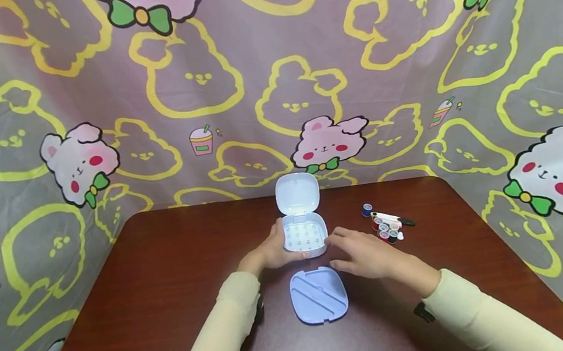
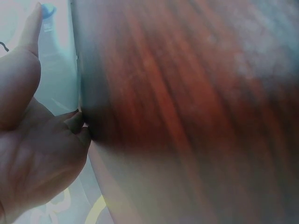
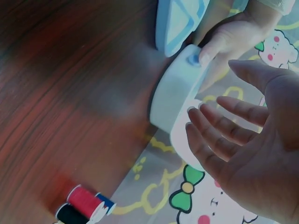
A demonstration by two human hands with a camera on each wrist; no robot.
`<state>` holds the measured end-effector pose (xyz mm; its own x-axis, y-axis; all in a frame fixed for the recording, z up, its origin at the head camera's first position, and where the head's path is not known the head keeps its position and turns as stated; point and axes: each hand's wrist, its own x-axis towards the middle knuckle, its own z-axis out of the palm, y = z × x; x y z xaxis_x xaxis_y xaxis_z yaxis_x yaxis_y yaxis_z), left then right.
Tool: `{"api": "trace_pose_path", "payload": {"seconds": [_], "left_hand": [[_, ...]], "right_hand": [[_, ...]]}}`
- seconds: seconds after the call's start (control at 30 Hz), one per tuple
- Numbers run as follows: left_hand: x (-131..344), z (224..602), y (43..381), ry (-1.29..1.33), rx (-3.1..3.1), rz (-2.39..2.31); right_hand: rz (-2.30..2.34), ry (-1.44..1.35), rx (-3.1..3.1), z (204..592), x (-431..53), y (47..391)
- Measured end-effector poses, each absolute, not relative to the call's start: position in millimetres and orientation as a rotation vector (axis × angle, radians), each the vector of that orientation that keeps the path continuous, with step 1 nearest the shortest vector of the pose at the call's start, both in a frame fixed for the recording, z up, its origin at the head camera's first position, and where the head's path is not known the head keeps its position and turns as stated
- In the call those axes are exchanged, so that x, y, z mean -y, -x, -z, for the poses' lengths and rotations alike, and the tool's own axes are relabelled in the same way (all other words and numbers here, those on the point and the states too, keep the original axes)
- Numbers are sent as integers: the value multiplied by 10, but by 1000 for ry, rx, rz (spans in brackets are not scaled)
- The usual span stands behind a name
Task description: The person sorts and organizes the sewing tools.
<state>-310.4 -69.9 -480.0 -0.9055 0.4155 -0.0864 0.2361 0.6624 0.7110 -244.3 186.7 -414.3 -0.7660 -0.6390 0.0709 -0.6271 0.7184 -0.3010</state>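
A small light-blue box [image 1: 309, 253] stands at the middle of the table with its lid [image 1: 297, 192] raised, and small pegs line its floor. My left hand [image 1: 272, 249] grips the box by its left side, the thumb lying along the front near a blue latch [image 3: 193, 59]. Just right of the box is my right hand [image 1: 366, 251], empty, its fingers apart and slightly bent in the right wrist view. Closer to me lies a flat blue tray [image 1: 319, 295] with diagonal ridges. The left wrist view shows the left palm [image 2: 42, 158] and blurred wood.
Several thread spools [image 1: 384, 227] in red, black and blue lie in a group to the right, among white items and a black-tipped tool [image 1: 405, 222]. A patterned cloth [image 1: 238, 163] hangs behind the brown table [image 1: 170, 300].
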Motion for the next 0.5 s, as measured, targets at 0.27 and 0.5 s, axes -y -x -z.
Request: {"api": "trace_pose_path", "payload": {"seconds": [0.27, 0.5], "left_hand": [[698, 4781, 3103, -518, -2642, -1078], [696, 4788, 3112, -527, -2635, -1076]], "right_hand": [[481, 979, -2944, 4190, -2007, 2472], [512, 956, -2966, 4198, -2128, 2491]]}}
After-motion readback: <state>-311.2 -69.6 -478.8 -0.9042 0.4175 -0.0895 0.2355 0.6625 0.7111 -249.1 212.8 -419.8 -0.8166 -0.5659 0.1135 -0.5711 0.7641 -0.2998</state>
